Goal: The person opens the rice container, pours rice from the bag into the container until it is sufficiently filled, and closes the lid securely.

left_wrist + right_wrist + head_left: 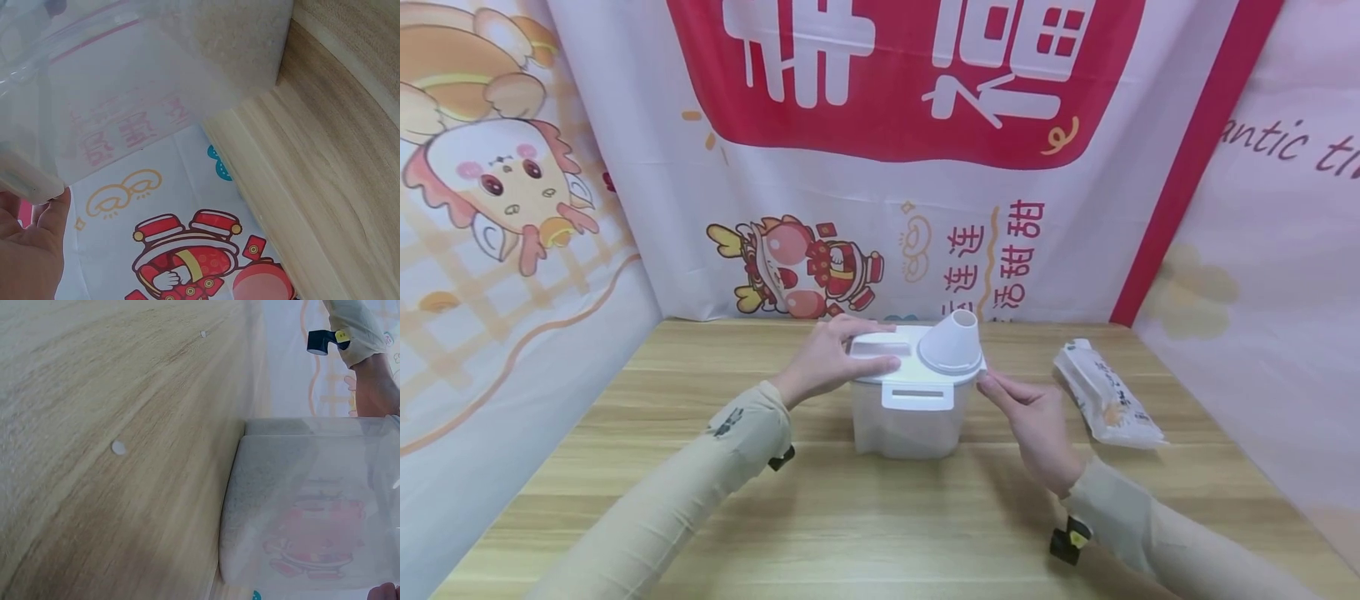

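A translucent storage container (906, 429) stands upright on the wooden table, with pale grains (244, 37) low inside it. Its white lid (912, 360) carries a white cone-shaped cup (950, 343) on the right and a latch tab (917, 396) in front. My left hand (829, 354) grips the lid's left part, thumb on top and fingers over the far edge. In the left wrist view, those fingers touch a white tab (28, 178). My right hand (1037, 421) pinches the lid's right edge; only a fingertip (382, 592) shows in the right wrist view.
A white printed plastic bag (1108, 396) lies on the table to the right of the container. Two small pale specks, one a round speck (118, 447), lie on the wood in the right wrist view. A printed cloth (895, 133) hangs behind the table.
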A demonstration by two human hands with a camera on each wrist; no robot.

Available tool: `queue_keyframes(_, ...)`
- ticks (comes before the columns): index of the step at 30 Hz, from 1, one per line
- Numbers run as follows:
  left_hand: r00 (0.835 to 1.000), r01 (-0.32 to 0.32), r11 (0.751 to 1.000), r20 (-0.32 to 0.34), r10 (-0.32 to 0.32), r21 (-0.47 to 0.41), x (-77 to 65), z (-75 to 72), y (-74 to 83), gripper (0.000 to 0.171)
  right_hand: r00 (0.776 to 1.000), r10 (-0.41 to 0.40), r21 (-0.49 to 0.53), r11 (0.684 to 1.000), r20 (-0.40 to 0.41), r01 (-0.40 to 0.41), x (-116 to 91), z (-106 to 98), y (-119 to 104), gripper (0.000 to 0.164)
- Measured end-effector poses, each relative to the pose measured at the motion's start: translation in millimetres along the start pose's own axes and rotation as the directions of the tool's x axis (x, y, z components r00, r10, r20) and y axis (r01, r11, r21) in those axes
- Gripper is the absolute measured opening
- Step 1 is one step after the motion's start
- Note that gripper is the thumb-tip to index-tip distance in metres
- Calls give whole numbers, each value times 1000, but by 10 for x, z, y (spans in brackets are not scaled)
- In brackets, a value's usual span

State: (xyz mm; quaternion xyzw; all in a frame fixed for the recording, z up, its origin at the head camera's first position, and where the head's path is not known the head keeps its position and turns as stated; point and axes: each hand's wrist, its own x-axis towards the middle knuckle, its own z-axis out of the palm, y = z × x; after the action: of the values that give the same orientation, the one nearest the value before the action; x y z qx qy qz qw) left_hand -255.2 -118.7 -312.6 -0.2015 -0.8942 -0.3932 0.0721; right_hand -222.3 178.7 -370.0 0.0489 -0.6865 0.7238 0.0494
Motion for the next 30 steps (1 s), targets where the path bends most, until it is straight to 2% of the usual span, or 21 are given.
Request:
queue_keyframes(14,1000,27,1000,-1,-27,0,-8,-9,17,63,1000,-16,80,997,5,15,-23,31,14,43)
queue_keyframes(30,999,36,999,3,-36,2,-5,-12,12,63,999,8,85,996,-35,-5,-29,58,19,43)
